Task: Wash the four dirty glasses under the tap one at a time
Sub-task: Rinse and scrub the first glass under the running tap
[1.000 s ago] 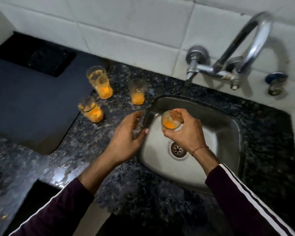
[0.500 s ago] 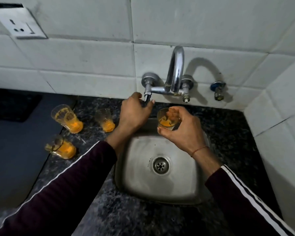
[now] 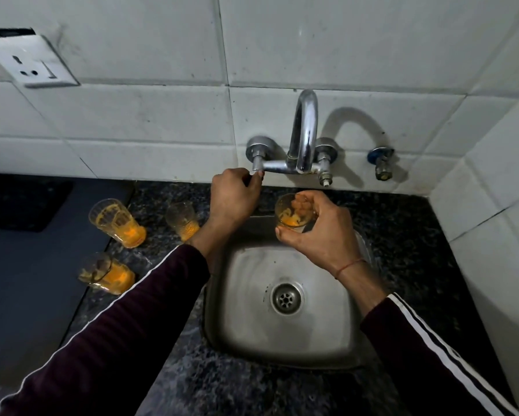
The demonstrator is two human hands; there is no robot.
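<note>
- Left hand point(image 3: 232, 196): fingers pinch the tap handle point(image 3: 256, 173).
- Right hand point(image 3: 321, 232): fingers grip a dirty glass point(image 3: 294, 212) over the sink point(image 3: 246, 295).
- Three dirty glasses point(image 3: 117, 222) stand on the worktop point(image 3: 408, 235).

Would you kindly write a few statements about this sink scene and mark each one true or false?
1. The right hand holds a glass over the sink. True.
2. The left hand rests flat on the counter. False: its fingers grip the tap's left handle.
3. Three dirty glasses stand on the counter left of the sink. True.
4. Water is pouring from the spout. False: no stream is visible.
5. The held glass is clean. False: orange residue shows inside it.
</note>
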